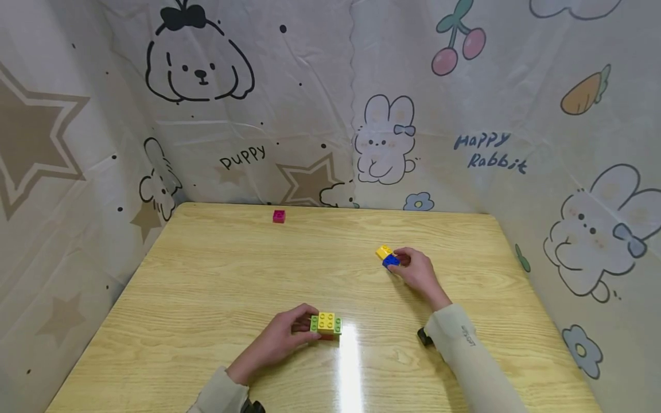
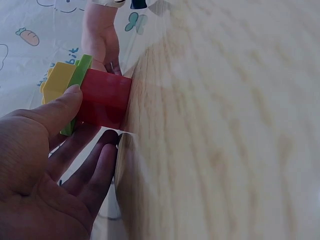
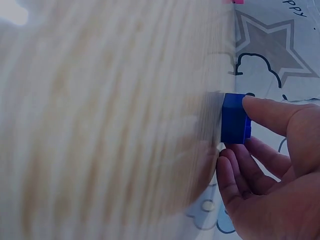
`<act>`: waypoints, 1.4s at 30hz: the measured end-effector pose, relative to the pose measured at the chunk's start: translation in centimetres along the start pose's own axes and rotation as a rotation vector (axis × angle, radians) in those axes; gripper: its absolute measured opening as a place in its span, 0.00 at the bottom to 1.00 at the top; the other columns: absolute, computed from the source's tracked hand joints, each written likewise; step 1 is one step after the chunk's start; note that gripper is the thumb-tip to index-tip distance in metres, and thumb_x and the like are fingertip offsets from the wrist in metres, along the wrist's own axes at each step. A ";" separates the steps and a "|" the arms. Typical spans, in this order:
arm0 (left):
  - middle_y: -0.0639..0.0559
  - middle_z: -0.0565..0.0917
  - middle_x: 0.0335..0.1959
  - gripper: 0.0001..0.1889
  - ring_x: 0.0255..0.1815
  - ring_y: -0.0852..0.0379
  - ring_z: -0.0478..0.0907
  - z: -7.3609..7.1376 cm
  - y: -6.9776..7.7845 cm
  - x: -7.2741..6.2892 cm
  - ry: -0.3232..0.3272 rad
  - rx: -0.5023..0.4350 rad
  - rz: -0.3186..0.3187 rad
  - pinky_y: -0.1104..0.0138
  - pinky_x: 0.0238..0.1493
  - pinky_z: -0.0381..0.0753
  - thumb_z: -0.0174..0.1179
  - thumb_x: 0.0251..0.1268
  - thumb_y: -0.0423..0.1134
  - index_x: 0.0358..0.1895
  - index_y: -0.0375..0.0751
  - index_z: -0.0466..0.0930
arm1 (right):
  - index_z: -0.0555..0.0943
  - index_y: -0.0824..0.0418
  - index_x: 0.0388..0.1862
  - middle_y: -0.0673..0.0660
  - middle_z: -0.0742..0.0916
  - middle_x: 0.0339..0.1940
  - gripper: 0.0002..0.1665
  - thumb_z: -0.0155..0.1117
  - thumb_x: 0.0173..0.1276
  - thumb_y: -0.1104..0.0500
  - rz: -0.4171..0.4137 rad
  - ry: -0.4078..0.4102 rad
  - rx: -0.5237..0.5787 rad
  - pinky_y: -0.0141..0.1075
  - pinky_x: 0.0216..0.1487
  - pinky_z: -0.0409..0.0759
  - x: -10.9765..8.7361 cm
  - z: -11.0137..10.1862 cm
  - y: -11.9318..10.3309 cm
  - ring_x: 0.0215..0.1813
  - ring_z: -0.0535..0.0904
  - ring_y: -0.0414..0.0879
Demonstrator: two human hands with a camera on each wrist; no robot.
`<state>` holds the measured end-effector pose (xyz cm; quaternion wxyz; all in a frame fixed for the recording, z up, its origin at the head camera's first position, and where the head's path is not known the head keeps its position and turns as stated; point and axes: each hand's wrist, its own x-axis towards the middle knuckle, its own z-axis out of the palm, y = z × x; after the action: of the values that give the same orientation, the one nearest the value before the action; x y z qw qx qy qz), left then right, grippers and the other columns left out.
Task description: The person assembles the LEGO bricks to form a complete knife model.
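Note:
My left hand (image 1: 279,338) holds a small stack of toy building blocks between thumb and fingers. A yellow block (image 1: 326,322) tops the stack, over a green one (image 1: 338,327), with a red block (image 2: 106,99) at the bottom, on the table. Farther off to the right, my right hand (image 1: 419,276) pinches a blue block (image 1: 391,261) at the tabletop. A second yellow block (image 1: 384,252) touches the blue one on its far left side; the right wrist view shows only the blue block (image 3: 234,119).
A magenta block (image 1: 279,216) lies near the back edge of the wooden table (image 1: 206,275). Behind and at both sides hangs a printed cloth (image 1: 310,86). Glare streaks the table's front middle.

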<state>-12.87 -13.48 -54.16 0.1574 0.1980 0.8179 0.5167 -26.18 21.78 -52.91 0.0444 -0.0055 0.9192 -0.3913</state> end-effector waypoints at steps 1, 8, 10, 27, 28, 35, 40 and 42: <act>0.47 0.85 0.56 0.19 0.55 0.50 0.85 0.0 0.0 0.0 0.000 0.000 0.000 0.65 0.57 0.86 0.68 0.71 0.42 0.61 0.45 0.78 | 0.78 0.68 0.66 0.67 0.85 0.58 0.28 0.70 0.72 0.58 0.003 -0.001 0.000 0.51 0.61 0.81 0.0 0.0 0.0 0.58 0.81 0.59; 0.47 0.86 0.55 0.19 0.54 0.51 0.86 0.0 0.1 0.0 -0.001 -0.002 0.004 0.66 0.57 0.86 0.67 0.71 0.42 0.61 0.44 0.78 | 0.81 0.67 0.63 0.66 0.86 0.53 0.24 0.71 0.72 0.58 0.003 0.001 -0.009 0.48 0.55 0.82 -0.1 0.1 0.1 0.53 0.81 0.56; 0.47 0.86 0.55 0.19 0.54 0.51 0.86 0.0 0.1 0.1 -0.001 -0.003 0.004 0.66 0.57 0.86 0.68 0.71 0.42 0.61 0.44 0.78 | 0.81 0.67 0.63 0.65 0.86 0.52 0.24 0.71 0.72 0.58 0.001 0.001 -0.011 0.47 0.54 0.82 -0.1 0.1 0.1 0.52 0.81 0.56; 0.47 0.86 0.55 0.19 0.54 0.51 0.86 0.1 0.1 0.1 0.001 0.003 0.009 0.67 0.56 0.86 0.68 0.71 0.42 0.60 0.44 0.79 | 0.81 0.66 0.65 0.64 0.87 0.54 0.24 0.70 0.73 0.58 -0.057 0.010 0.011 0.47 0.54 0.86 -1.9 0.3 -1.5 0.52 0.83 0.55; 0.47 0.86 0.55 0.19 0.54 0.51 0.86 0.1 0.1 0.1 0.002 0.004 0.009 0.67 0.56 0.86 0.68 0.71 0.42 0.60 0.44 0.79 | 0.81 0.66 0.65 0.64 0.87 0.54 0.24 0.70 0.73 0.58 -0.071 0.008 0.016 0.47 0.55 0.86 -2.2 0.4 -1.9 0.52 0.83 0.55; 0.46 0.85 0.56 0.19 0.54 0.51 0.86 0.1 0.2 0.1 -0.005 -0.007 0.007 0.67 0.56 0.86 0.68 0.71 0.42 0.61 0.44 0.79 | 0.84 0.64 0.62 0.63 0.87 0.54 0.22 0.73 0.70 0.60 -0.187 -0.022 0.066 0.49 0.54 0.87 -5.2 0.9 -5.1 0.50 0.85 0.54; 0.47 0.86 0.55 0.19 0.54 0.51 0.86 0.1 0.2 0.1 0.001 0.000 -0.004 0.66 0.57 0.86 0.68 0.71 0.42 0.61 0.44 0.79 | 0.85 0.60 0.61 0.58 0.88 0.54 0.21 0.74 0.69 0.59 -0.276 -0.059 0.076 0.49 0.55 0.87 -6.9 1.4 -6.9 0.51 0.85 0.52; 0.46 0.86 0.56 0.19 0.54 0.51 0.86 0.1 0.2 0.1 0.005 0.001 -0.013 0.65 0.57 0.86 0.68 0.71 0.42 0.61 0.44 0.79 | 0.85 0.59 0.61 0.57 0.88 0.54 0.21 0.74 0.69 0.59 -0.319 -0.082 0.084 0.51 0.56 0.87 -7.5 1.7 -7.5 0.51 0.86 0.52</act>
<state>-12.86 -13.34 -54.05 0.1587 0.1916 0.8198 0.5157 -18.75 15.64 -48.10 0.0194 -0.1653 0.8870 -0.4307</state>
